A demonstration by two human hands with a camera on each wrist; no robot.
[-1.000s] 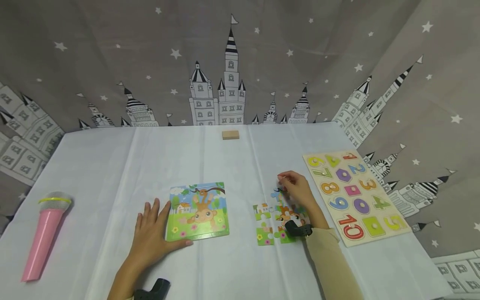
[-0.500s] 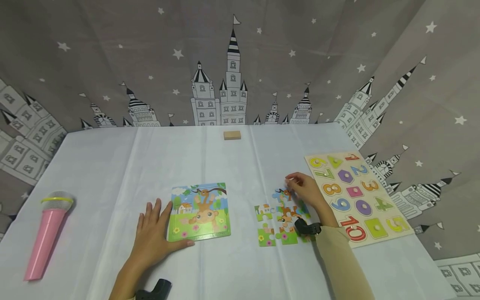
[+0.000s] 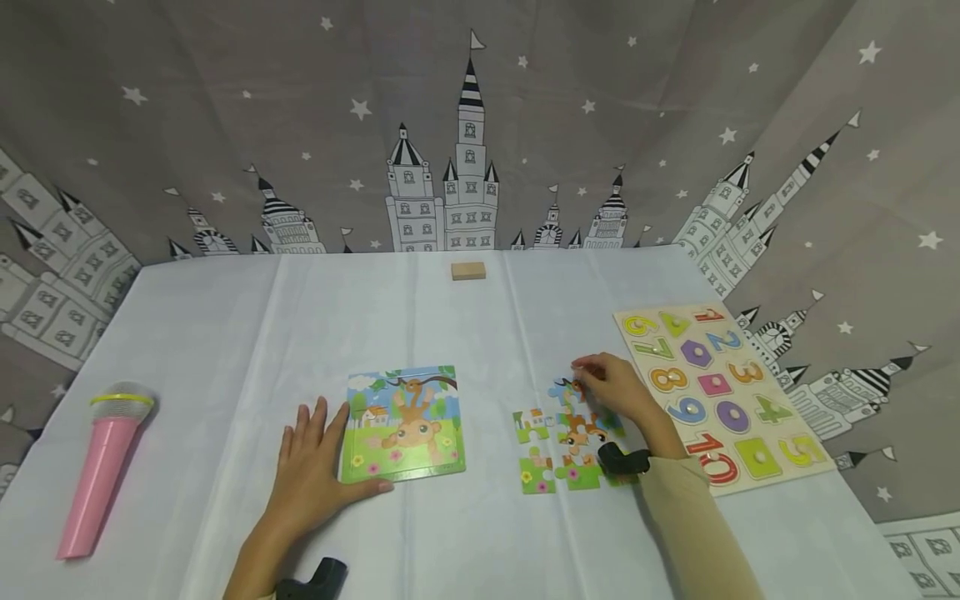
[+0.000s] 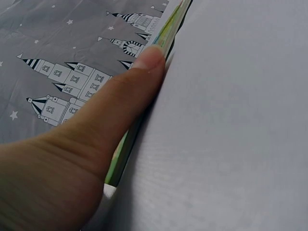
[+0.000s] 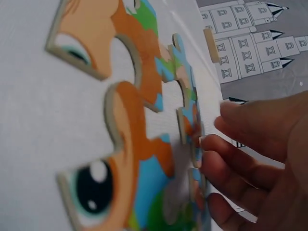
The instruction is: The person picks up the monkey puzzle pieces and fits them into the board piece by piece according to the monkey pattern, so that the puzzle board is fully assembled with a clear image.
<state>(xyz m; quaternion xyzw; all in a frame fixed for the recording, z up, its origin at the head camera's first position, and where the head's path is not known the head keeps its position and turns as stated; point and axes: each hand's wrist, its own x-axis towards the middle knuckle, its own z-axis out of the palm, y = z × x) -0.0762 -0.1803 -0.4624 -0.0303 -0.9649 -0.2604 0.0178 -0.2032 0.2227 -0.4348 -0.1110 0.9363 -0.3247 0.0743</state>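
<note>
My left hand (image 3: 311,471) lies spread on the cloth at the left of a monkey picture puzzle board (image 3: 405,417). Its thumb runs along the board's front edge; the left wrist view shows the thumb against the thin green edge (image 4: 114,166). To the right, loose monkey jigsaw pieces (image 3: 579,477) are laid out in a rough picture with gaps between them. My right hand (image 3: 618,392) is at their top row, fingers loosely bent. In the right wrist view, its fingertips touch the edge of the far pieces (image 5: 195,156), with the thumb apart and nothing visibly pinched.
A wooden number board (image 3: 697,379) with knobbed pieces lies right of the jigsaw, partly behind my right forearm. A pink toy microphone (image 3: 105,479) lies far left. A small wooden block (image 3: 468,271) sits by the back edge, before a castle-print curtain (image 3: 300,125).
My right hand has shifted slightly right and towards me, uncovering more of the top middle jigsaw piece. My left hand stays by the board. The head view has turned a little.
</note>
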